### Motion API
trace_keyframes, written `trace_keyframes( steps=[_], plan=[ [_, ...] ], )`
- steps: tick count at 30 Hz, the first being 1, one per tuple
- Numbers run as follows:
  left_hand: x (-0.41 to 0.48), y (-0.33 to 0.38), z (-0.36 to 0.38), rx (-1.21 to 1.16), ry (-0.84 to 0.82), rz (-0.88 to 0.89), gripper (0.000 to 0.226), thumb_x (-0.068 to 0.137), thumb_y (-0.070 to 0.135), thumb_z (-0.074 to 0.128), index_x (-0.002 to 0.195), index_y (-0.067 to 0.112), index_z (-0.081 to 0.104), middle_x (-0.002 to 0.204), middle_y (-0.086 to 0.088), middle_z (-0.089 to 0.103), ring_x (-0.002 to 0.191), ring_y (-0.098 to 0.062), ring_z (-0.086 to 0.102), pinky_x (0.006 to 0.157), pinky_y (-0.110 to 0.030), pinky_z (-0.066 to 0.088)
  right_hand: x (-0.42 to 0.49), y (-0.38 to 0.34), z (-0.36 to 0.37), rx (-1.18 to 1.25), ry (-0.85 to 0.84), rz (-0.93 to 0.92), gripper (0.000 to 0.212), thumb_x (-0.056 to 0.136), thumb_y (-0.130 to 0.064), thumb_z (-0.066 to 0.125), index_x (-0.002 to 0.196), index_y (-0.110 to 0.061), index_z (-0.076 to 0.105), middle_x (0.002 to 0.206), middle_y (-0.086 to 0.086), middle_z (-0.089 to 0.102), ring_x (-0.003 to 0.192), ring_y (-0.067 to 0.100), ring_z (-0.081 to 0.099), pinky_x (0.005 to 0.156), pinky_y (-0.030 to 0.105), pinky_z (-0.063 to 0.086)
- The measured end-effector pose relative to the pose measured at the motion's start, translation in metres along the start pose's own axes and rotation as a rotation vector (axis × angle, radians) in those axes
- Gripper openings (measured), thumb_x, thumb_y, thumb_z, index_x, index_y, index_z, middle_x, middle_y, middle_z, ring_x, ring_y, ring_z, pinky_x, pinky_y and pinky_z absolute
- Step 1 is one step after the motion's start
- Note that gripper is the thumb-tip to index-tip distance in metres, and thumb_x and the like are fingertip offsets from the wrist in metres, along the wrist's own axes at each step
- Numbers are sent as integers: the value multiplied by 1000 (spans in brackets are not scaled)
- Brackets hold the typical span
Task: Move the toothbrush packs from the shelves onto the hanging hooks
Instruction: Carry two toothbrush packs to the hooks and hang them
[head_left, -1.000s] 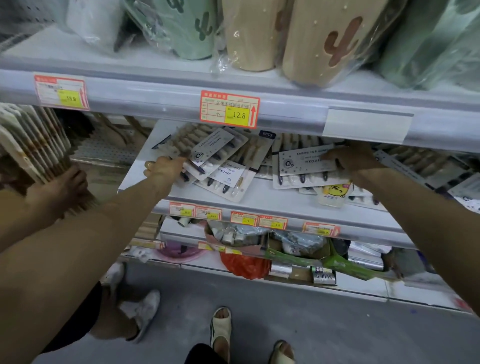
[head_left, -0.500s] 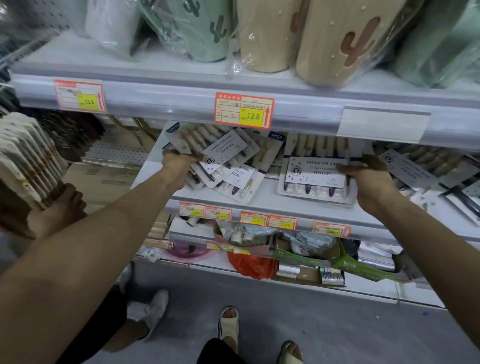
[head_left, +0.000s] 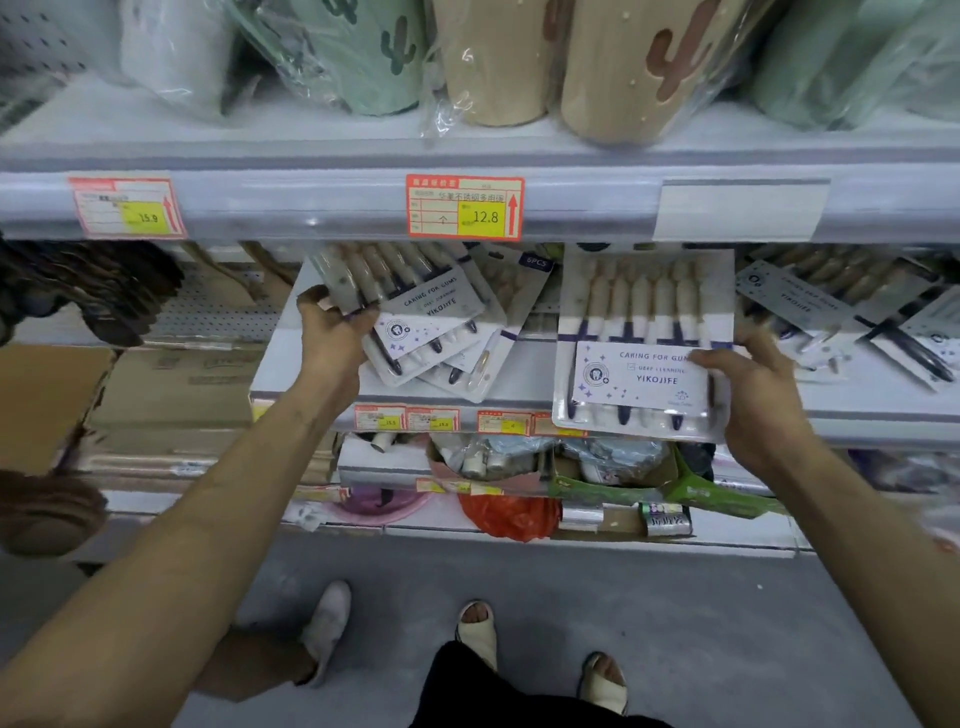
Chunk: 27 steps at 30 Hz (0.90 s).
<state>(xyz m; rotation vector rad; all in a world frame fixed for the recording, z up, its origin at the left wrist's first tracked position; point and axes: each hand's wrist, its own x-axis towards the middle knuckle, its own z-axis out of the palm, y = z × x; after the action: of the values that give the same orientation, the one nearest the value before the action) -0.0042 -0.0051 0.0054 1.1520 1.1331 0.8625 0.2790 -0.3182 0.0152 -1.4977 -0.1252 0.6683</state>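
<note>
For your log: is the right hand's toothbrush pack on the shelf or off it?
Off: the right hand grips the toothbrush pack, overlapping the shelf edge.

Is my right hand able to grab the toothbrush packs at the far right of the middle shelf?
Probably not yet. The right hand grips a toothbrush pack by its right edge. The far-right packs lie uncovered on the shelf beside it, so the way looks free once that hand empties.

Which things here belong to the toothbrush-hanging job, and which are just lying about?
Job: left hand gripping the left pack; right hand holding the right pack; spare packs at far right.
Lying about: cactus-print bundles above; 12.8 price tag; red bag below; cardboard boxes.
</note>
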Motion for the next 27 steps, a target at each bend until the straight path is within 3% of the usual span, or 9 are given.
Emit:
trace_keyframes(
  steps=[2,5,8,12,14,17,20,23,27],
  plan=[
    [-5,-2,1,62,-57,33,52,96,3,68,132,30,43,123,-3,69,122,-29,66,99,-64,54,-17,4,-8,38,48,4,25,91,2,66,97,-21,60,100,13,73,90,34,73,57,34,59],
    [-16,-9,10,95,-183,76,49,98,5,68,129,37,47,128,-1,68,125,-28,65,98,-56,54,-34,10,-18,104,107,10,30,93,5,62,87,-24,55,85,4,68,77,27,67,43,21,46],
    [-24,-17,26,111,-283,99,47,98,2,67,131,30,48,122,3,67,126,-26,64,95,-45,56,-46,18,-30,150,187,20,26,92,5,62,95,-20,57,79,-1,71,72,21,71,52,25,53],
    [-36,-24,46,226,-393,137,47,101,-1,62,131,32,48,115,17,62,110,7,62,100,-28,54,-55,30,-43,174,247,19,26,90,3,64,94,-23,60,87,1,70,79,25,70,61,31,55],
    [-39,-28,60,246,-438,140,37,102,3,64,125,27,49,122,10,62,115,-3,61,102,-34,53,-61,35,-52,181,309,4,26,90,4,63,99,-20,60,80,-5,69,76,23,70,58,30,54],
    [-39,-29,70,253,-467,111,35,102,6,65,130,17,47,122,0,62,110,-9,65,86,-28,54,-67,39,-56,184,334,-5,29,91,2,63,114,-16,62,80,-8,71,76,20,72,63,36,59],
    [-34,-27,74,239,-501,82,34,101,9,68,128,19,49,134,-10,61,119,-21,65,88,-31,55,-72,39,-56,171,325,-11,26,92,0,63,112,-17,62,84,-6,73,80,22,72,65,38,59],
    [-32,-27,74,249,-505,79,37,100,9,68,131,15,48,129,-6,63,111,-12,68,84,-26,59,-75,38,-55,157,321,-21,23,93,-5,63,107,-22,63,97,1,72,95,32,72,76,51,57],
    [-39,-28,75,251,-519,63,31,102,4,63,127,17,49,134,-10,62,111,-16,69,83,-32,62,-79,39,-56,132,342,-49,18,91,-12,64,99,-28,64,102,1,72,107,39,71,76,50,54]
  ],
)
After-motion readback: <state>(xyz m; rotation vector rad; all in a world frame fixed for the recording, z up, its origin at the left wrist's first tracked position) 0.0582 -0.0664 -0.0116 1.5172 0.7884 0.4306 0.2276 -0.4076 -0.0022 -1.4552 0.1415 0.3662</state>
